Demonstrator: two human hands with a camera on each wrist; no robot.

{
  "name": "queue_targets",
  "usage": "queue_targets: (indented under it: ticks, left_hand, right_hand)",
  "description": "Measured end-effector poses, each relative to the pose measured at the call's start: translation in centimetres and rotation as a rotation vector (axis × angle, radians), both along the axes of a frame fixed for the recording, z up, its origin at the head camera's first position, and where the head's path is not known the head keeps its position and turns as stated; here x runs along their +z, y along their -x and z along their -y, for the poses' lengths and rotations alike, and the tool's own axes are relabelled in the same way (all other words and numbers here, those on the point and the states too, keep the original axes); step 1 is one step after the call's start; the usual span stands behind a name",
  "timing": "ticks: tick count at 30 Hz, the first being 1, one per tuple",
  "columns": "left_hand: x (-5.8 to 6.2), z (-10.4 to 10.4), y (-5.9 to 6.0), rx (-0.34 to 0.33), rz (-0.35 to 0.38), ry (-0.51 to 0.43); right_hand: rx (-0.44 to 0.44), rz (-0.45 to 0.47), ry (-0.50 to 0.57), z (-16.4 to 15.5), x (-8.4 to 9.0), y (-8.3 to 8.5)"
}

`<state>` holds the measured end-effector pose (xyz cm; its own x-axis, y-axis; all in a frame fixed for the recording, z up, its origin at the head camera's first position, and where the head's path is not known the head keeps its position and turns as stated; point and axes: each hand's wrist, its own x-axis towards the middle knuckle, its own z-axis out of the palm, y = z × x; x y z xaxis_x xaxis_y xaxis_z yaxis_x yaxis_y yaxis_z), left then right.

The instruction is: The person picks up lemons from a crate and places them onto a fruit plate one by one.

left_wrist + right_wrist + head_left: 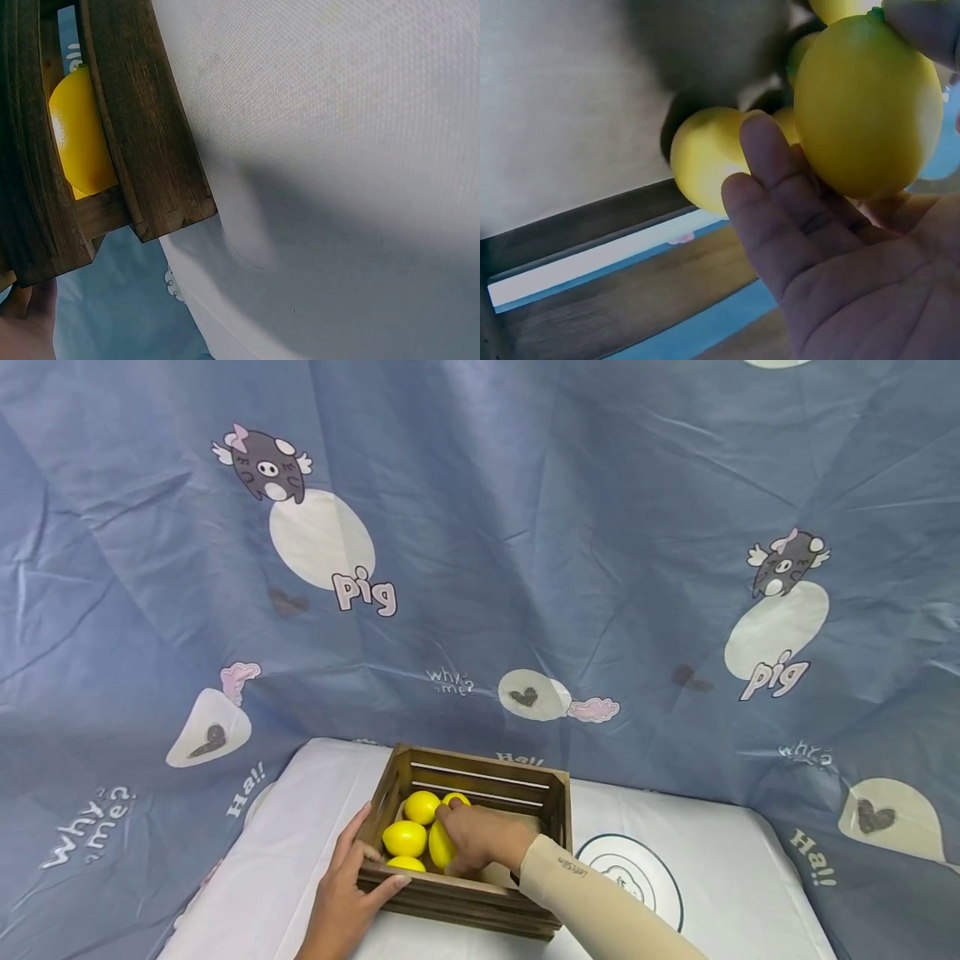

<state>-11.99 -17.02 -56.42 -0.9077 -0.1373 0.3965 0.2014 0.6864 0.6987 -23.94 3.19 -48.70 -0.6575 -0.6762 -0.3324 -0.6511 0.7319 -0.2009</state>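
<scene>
A slatted wooden crate (pixel 442 884) holds several yellow lemons (pixel 404 839), grouped at its left side. My left hand (pixel 347 883) grips the crate's front left corner, thumb along the front and fingers at the left side. Inside the crate, my right hand (pixel 483 837) holds one lemon (pixel 441 845) between thumb and fingers. That held lemon (pixel 866 109) looks large in the right wrist view, with another lemon (pixel 709 157) beyond the fingertips. Through a gap in the crate's slats (pixel 142 112), the left wrist view shows a lemon (pixel 81 135).
The crate stands on a white-covered table (pixel 720 860). A round printed outline (pixel 667 877) lies on the cover right of the crate, partly behind the right sleeve (pixel 600 893). Blue cloth (pixel 465 527) with pig prints hangs behind and at both sides.
</scene>
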Motion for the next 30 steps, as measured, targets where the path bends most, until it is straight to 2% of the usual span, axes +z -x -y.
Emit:
queue_targets:
  ticks: [8, 16, 23, 30]
  left_hand:
    - [0.0, 0.0, 0.0, -0.014, -0.012, -0.008]
    - [-0.1, 0.1, 0.0, -0.012, -0.001, -0.011]
    - [0.0, 0.0, 0.1, -0.013, 0.041, -0.036]
    - [0.0, 0.0, 0.0, -0.021, 0.023, -0.055]
  right_hand:
    - [0.003, -0.029, 0.055, -0.7, 1.7, -0.1]
    - [0.016, 0.007, 0.151, -1.3, 2.8, -0.4]
    - [0.013, 0.040, 0.213, -2.0, 3.8, -0.7]
    - [0.018, 0.034, 0.247, -2.7, 4.2, -0.5]
